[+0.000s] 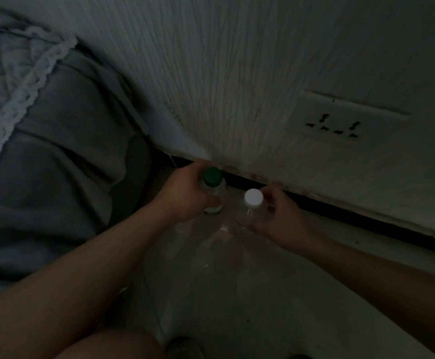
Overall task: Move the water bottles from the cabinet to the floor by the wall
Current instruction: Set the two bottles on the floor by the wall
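Two clear water bottles stand upright close to the dark skirting at the foot of the wall, side by side. The left bottle (212, 189) has a green cap, and my left hand (185, 196) is wrapped around its body from the left. The right bottle (252, 203) has a white cap; my right hand (276, 216) curls around its clear body from the right. In the dim light I cannot tell whether the bottle bases touch the floor. No cabinet is in view.
A bed with grey bedding and a white lace-edged cover (30, 99) fills the left side, close to the green-capped bottle. A wall socket (340, 120) sits low on the textured wall (237, 73). Pale floor (237, 281) stretches toward me; my knee (113, 345) is at the bottom.
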Demonstrator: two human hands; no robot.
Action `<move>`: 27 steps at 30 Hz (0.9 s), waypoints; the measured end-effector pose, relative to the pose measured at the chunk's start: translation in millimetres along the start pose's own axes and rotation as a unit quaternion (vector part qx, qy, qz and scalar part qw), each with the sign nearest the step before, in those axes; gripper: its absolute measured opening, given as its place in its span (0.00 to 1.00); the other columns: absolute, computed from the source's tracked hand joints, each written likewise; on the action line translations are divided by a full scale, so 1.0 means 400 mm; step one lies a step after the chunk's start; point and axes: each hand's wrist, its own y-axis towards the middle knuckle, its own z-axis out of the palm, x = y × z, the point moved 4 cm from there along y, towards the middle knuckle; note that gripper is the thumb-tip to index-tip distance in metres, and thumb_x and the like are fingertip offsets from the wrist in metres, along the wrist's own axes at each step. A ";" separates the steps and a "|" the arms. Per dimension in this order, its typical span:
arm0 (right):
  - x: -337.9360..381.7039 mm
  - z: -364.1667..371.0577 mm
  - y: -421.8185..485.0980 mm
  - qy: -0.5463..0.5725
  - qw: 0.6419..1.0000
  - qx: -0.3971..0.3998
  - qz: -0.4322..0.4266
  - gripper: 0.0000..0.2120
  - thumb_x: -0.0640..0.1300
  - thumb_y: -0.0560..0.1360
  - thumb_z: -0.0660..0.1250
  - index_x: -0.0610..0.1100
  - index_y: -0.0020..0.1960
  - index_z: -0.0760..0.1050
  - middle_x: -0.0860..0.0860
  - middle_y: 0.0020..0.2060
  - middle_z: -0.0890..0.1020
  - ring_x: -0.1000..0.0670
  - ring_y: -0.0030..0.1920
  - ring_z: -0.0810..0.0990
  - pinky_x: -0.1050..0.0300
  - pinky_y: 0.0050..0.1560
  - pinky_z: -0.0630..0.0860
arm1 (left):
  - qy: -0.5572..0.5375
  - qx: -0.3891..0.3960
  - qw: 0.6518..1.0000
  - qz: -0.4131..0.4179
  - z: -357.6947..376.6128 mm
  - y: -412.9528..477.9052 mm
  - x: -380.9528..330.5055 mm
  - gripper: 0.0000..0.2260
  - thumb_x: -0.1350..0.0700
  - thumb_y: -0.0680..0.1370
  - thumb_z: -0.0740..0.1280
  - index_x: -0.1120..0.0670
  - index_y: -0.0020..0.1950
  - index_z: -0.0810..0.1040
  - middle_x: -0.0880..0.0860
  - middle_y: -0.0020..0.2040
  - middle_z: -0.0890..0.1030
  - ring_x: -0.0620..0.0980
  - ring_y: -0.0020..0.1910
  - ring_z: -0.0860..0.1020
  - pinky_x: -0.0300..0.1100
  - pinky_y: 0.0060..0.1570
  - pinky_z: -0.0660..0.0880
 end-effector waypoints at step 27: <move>-0.013 0.011 -0.005 -0.010 1.000 0.017 -0.021 0.34 0.56 0.60 0.80 0.54 0.62 0.69 0.57 0.57 0.76 0.61 0.54 0.76 0.64 0.53 0.73 | 0.023 -0.022 0.999 -0.010 0.040 -0.007 0.034 0.27 0.54 0.65 0.80 0.48 0.62 0.75 0.42 0.53 0.80 0.41 0.50 0.79 0.36 0.50 0.74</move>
